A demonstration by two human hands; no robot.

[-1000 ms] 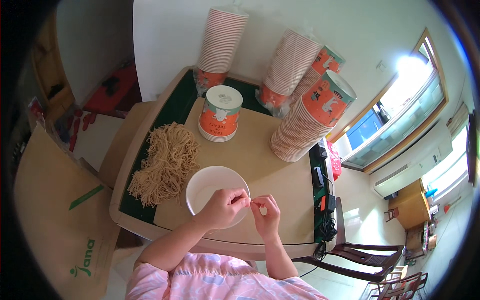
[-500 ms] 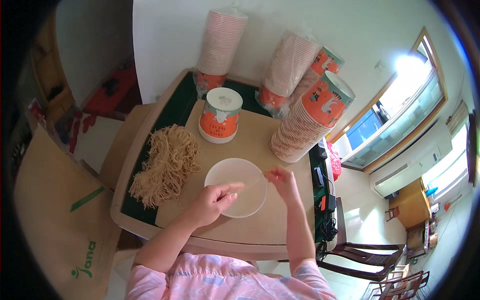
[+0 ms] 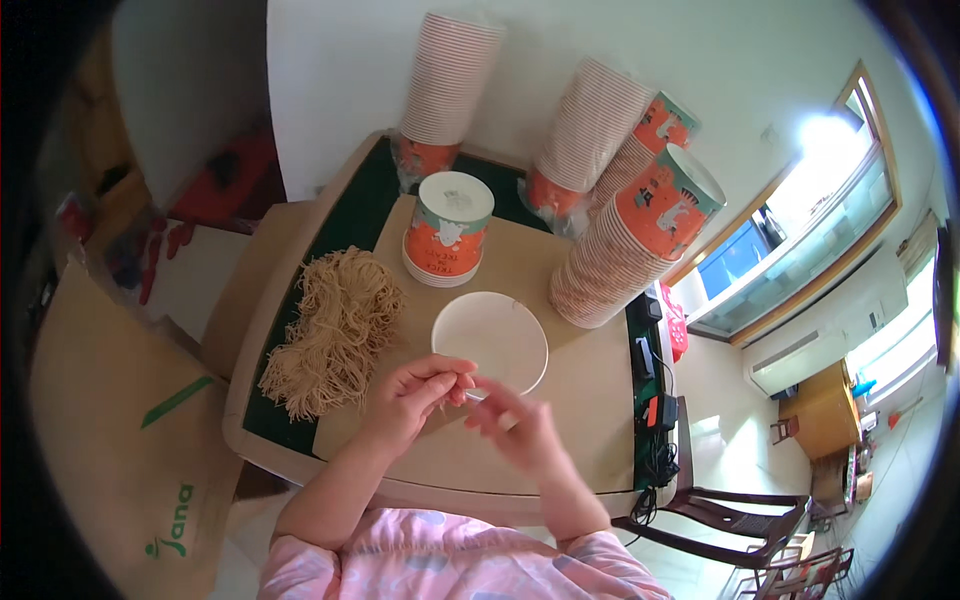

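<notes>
My left hand point(image 3: 412, 400) is closed in a pinch, its fingertips meeting those of my right hand point(image 3: 515, 425) just in front of a round white tub point(image 3: 490, 335). Motion blurs my right hand, whose fingers are bent and drawn together. A small whitish bit point(image 3: 475, 395) shows between the two hands, too small to name. The tub rests mouth up on the brown board, and a thin brownish strand lies at its far rim. Left of the tub lies a loose heap of beige string point(image 3: 335, 335).
Beyond the tub stands an upturned orange and green paper bucket point(image 3: 448, 230). A tall leaning bucket stack point(image 3: 630, 240) is at the right, and bagged stacks point(image 3: 450, 90) line the wall. A power strip with cables point(image 3: 655, 410) runs along the right edge. A cardboard box point(image 3: 120, 420) is at left.
My right hand has come left and nearer to me, from the tub's right rim to my left hand. My left hand has drawn back slightly from over the tub and closed into a pinch.
</notes>
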